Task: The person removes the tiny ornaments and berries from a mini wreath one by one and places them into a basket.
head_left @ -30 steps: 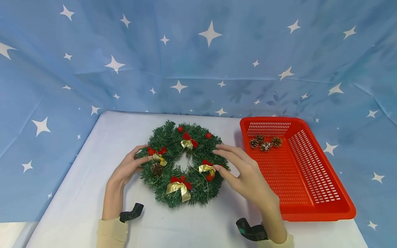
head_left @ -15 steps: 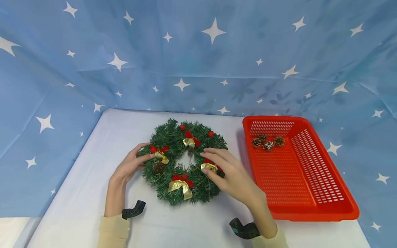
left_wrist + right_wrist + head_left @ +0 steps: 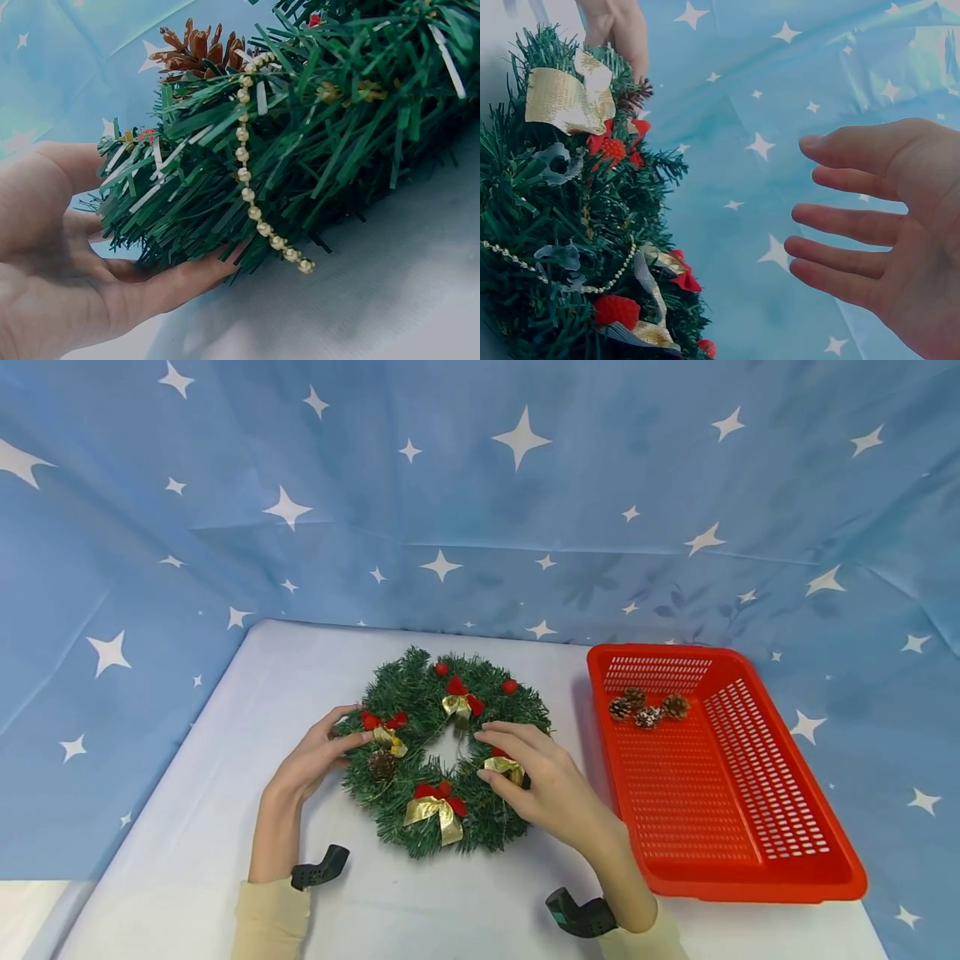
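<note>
A green wreath (image 3: 408,689) with red-and-gold bows and red berries lies on the white table. My left hand (image 3: 311,762) grips its left edge; in the left wrist view some fingers (image 3: 176,283) reach beneath the greenery. Close to that hand sit a bow (image 3: 389,737) and a brown pine cone (image 3: 382,766). A string of gold beads (image 3: 244,174) hangs over the wreath's side. My right hand (image 3: 551,781) hovers over the wreath's right part, overlapping the right bow (image 3: 504,766) in the head view. Its fingers extend apart from the greenery in the right wrist view, holding nothing.
On the right stands a red plastic basket (image 3: 806,793) with perforated walls. Several pine cones (image 3: 648,717) lie in its far left corner. A blue star-patterned cloth (image 3: 480,485) hangs behind the table (image 3: 420,910).
My right hand has moved left from the wreath's right edge to over the right bow. The left hand keeps its grip, and the wreath stays in place.
</note>
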The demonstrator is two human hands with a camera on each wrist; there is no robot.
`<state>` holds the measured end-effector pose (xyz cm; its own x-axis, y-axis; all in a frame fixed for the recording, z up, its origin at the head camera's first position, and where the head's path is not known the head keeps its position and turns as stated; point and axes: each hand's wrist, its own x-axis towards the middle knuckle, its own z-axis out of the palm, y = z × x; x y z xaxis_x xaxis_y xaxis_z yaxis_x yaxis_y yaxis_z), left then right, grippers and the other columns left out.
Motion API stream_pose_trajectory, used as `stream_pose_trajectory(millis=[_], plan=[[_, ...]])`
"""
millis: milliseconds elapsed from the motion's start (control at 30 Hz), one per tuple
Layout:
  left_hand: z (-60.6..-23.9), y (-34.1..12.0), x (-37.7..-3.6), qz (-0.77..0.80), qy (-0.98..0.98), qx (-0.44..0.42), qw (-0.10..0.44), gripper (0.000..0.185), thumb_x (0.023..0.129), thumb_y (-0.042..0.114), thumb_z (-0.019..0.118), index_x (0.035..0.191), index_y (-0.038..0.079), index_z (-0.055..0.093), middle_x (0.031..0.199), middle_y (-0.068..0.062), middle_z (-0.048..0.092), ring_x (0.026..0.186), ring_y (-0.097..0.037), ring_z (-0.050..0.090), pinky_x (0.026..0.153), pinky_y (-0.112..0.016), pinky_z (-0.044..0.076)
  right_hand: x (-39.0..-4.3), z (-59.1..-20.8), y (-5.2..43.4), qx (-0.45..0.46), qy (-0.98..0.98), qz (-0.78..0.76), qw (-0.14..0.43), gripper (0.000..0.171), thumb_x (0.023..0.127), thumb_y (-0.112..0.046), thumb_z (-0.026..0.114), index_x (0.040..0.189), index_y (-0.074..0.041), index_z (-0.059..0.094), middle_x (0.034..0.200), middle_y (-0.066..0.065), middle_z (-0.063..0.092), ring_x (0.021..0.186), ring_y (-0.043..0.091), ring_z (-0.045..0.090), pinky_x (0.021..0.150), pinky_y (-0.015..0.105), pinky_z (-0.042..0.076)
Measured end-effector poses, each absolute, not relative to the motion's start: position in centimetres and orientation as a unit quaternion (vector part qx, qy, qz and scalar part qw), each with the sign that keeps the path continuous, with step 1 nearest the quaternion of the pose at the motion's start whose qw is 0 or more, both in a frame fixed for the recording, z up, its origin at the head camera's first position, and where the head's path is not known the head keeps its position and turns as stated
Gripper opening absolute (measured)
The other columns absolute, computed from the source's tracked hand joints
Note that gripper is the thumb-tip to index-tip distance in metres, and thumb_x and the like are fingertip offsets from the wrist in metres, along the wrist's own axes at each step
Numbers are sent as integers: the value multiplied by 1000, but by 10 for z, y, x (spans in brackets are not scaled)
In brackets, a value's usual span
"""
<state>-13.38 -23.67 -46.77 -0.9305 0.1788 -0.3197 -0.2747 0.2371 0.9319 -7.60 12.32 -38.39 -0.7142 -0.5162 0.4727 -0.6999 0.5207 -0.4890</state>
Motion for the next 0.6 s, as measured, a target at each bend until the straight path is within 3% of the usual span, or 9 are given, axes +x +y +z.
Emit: stream_pose_trajectory(millis=[333,600], plan=[[-467,-238,-132,617,766,-32,178,73,101,28,68,161,13,30,162,-24,22,131,-33,42,83,-35,48,-85,-386,110,367,-858,335,130,44,93,-21,79,133,-10,67,137,8,64,124,23,62,96,40,56],[-468,-238,-133,614,768,-28,178,72,101,29,69,161,14,32,159,-24,25,120,-29,45,77,-34,48,-91,-389,99,369,-861,329,116,44,92,-21,80,133,-11,68,136,8,65,124,23,63,97,40,55]])
